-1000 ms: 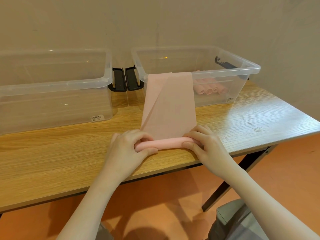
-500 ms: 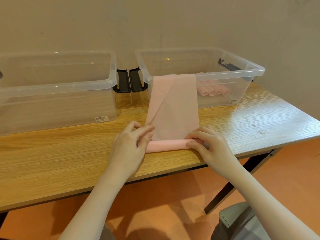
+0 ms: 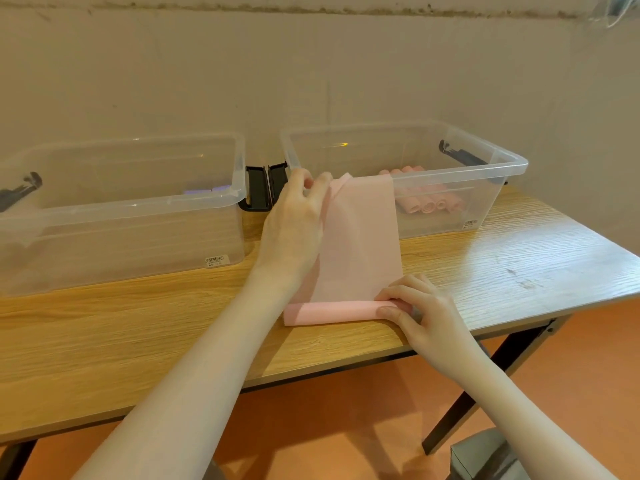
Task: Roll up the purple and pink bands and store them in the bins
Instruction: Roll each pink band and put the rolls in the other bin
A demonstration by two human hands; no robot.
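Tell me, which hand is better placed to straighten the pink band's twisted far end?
Probably the left hand: it already touches the pink band at the right bin rim. The right hand pins the rolled end on the table.

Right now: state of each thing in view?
pink band: partly rolled, far end draped over the right bin's rim
left hand: grip on the band's far end
right hand: pinching the roll's end
right bin: lidless, holds pink rolls
left bin: lidless

obstacles: left bin point(image 3: 121, 216), right bin point(image 3: 491, 168) at back | free: table point(image 3: 519, 258) right front, left front
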